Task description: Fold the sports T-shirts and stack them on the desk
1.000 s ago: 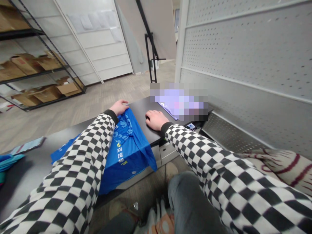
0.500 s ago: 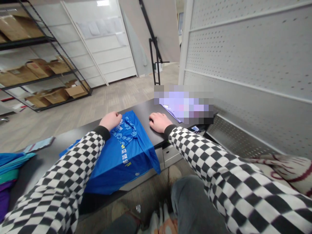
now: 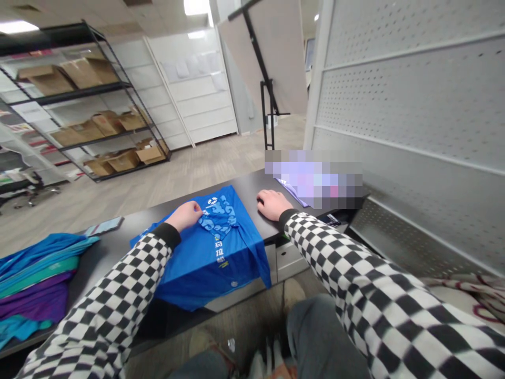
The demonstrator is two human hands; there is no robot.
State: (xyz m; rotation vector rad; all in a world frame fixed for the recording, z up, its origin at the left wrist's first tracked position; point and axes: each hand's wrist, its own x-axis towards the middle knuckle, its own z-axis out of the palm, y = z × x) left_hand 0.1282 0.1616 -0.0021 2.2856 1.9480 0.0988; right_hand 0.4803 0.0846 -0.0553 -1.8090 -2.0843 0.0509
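Observation:
A blue T-shirt (image 3: 197,284) with light-blue patterns and white and yellow lettering lies across the dark table (image 3: 252,185), its lower part hanging over the front edge. My left hand (image 3: 188,216) is closed in a pinch on the shirt's upper left part, where the fabric puckers beside the print. My right hand (image 3: 273,204) rests on the tabletop just right of the shirt, palm down with fingers loosely extended and holding nothing. Beyond it lies a folded lilac garment (image 3: 300,181), partly hidden by pixelation.
Stacked blue, green and purple clothes (image 3: 39,279) lie at the table's left end, near a flat packet (image 3: 104,226). A phone-like object (image 3: 330,219) sits below the lilac garment. A white perforated panel (image 3: 394,105) borders the right side. Shelves with cardboard boxes (image 3: 89,73) stand behind.
The view has tilted up and turned left. The shirt's printed upper part lies more spread out, and my left hand now shows a pinch on the fabric. My right hand stays on the table.

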